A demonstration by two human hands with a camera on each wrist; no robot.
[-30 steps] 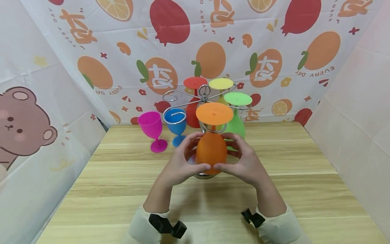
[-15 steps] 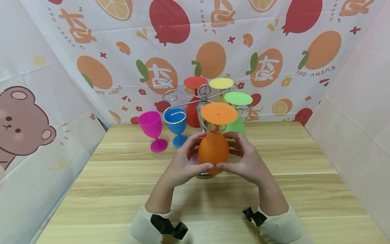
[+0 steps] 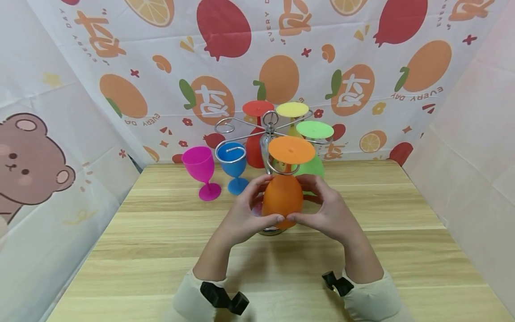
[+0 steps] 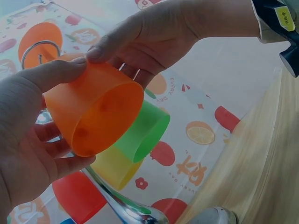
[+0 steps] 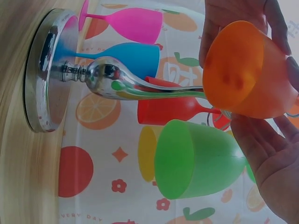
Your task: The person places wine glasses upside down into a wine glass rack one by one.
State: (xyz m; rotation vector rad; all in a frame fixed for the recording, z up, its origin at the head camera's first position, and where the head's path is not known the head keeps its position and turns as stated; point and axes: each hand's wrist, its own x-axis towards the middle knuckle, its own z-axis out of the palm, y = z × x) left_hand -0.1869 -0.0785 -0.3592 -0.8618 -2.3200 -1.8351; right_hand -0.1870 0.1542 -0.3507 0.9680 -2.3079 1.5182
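Both hands hold an upside-down orange goblet [image 3: 283,203] by its bowl, its flat foot uppermost. My left hand [image 3: 248,214] curls round its left side and my right hand [image 3: 323,212] round its right, thumbs nearly meeting in front. Its stem is at a front wire loop of a chrome rack [image 5: 110,77], with the foot above the loop. In the left wrist view the bowl's open mouth [image 4: 110,116] points down. Upside down in other loops hang a red goblet [image 3: 254,150], a yellow goblet [image 3: 292,110] and a green goblet [image 5: 201,158].
Left of the rack, a pink goblet [image 3: 199,165] and a blue goblet [image 3: 236,167] stand upright on the wooden table [image 3: 161,250]. A wire loop overlaps the blue one's mouth. The rack's round base [image 5: 46,70] is below the hands. A fruit-print cloth [image 3: 241,44] hangs behind.
The orange goblet has shifted slightly to the right with both hands, its foot moving right over the loop. The other goblets and the rack stay put.
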